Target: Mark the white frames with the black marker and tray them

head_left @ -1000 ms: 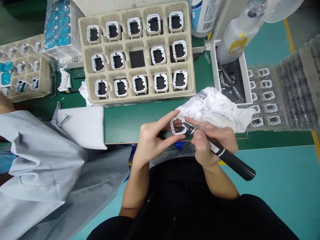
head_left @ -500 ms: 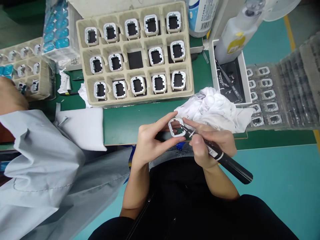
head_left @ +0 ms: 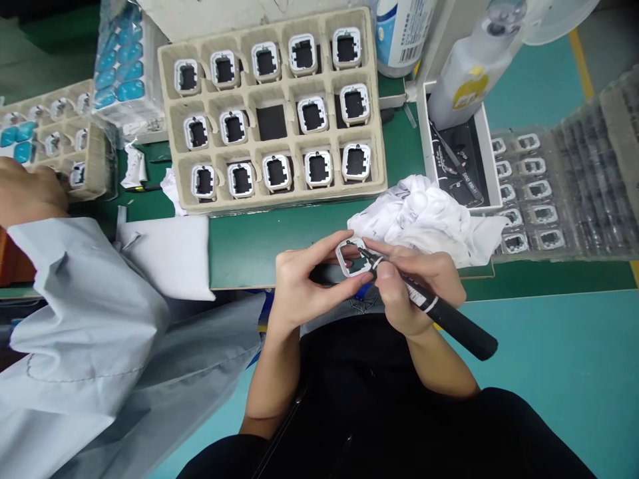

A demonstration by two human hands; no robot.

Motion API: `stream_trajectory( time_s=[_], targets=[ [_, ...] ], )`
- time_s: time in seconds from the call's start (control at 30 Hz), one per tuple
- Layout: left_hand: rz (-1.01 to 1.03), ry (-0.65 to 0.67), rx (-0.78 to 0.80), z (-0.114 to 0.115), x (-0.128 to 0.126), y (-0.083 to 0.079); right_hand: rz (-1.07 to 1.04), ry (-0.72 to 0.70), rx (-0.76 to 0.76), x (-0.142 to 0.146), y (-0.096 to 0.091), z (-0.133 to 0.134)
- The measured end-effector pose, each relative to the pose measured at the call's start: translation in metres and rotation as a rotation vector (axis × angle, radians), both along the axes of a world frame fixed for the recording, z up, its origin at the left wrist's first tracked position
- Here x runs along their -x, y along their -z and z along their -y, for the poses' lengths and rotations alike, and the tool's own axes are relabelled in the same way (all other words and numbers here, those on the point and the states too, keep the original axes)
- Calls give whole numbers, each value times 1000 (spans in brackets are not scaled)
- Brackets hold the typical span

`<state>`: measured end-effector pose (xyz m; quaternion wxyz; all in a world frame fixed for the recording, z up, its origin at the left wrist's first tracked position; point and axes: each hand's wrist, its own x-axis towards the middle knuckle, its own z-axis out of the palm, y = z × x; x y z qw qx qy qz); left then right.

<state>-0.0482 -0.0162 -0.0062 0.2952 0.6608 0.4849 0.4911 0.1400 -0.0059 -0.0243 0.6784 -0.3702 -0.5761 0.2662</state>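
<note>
My left hand (head_left: pixel 309 279) pinches a small white square frame with rounded corners (head_left: pixel 341 261), like a watch case, between thumb and fingers. In my right hand (head_left: pixel 417 286) is a black marker pen (head_left: pixel 454 322), held like a pencil. Its tip meets the inner upper right part of the frame, though I cannot tell whether it touches. Beyond my hands, a beige molded tray (head_left: pixel 279 201) carries similar white frames in its compartments. One compartment in the middle row shows only a black pad (head_left: pixel 271 122).
A crumpled white cloth (head_left: pixel 414 216) lies just beyond my right hand. At right stand a white box (head_left: pixel 494 179) with a spray bottle (head_left: pixel 456 86) and clear trays of frames (head_left: pixel 542 213). A co-worker's grey sleeve (head_left: pixel 90 286) and a white pad (head_left: pixel 167 256) are at left.
The marker's tip has shifted slightly up and left along the frame, and my right hand with it. At left, the co-worker's hand has moved slightly.
</note>
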Motion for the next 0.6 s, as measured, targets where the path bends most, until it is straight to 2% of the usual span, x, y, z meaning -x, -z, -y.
stream_trajectory(
  time_s=[0.23,0.5,0.6],
  targets=[
    [15,18,34,-2,0,-1,-129,68,-16,2,2,-4],
    [-34,-11,45,0,0,5,-169,30,-14,1,3,-5],
    [-66,-1,-4,1,0,8,-171,39,-3,1,7,-4]
  ],
)
